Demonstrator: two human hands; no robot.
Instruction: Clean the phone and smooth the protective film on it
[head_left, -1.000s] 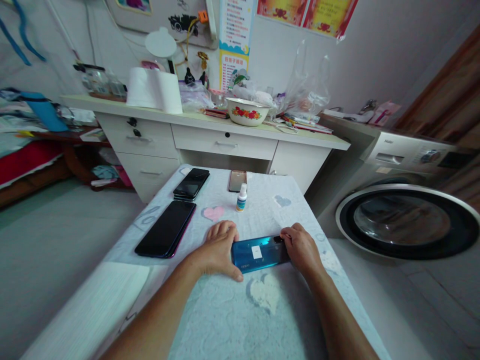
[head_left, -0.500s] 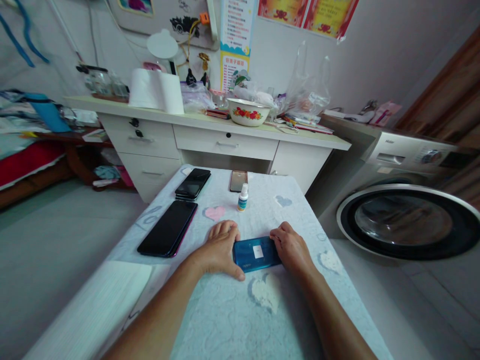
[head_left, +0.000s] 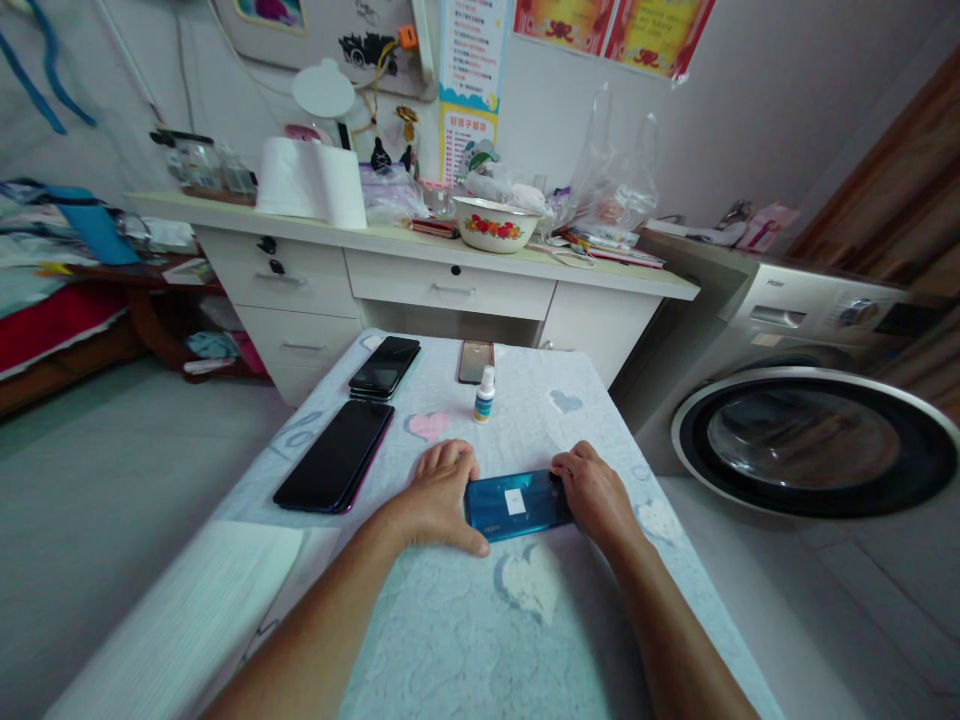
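Observation:
A blue phone with a small white sticker lies back up on the cloth-covered table, between my hands. My left hand rests at its left end, thumb and fingers spread apart around that edge. At the right end my right hand has its fingers curled and pressed together near the phone's camera corner; what they hold, if anything, is hidden. Beyond the phone stands a small white spray bottle with a blue label.
Dark phones lie in two groups on the table's left side. A phone case is at the far edge. Behind are a desk and, to the right, a washing machine.
My right hand has shifted slightly right along the phone, uncovering more of its right end. My left hand has stayed almost in place.

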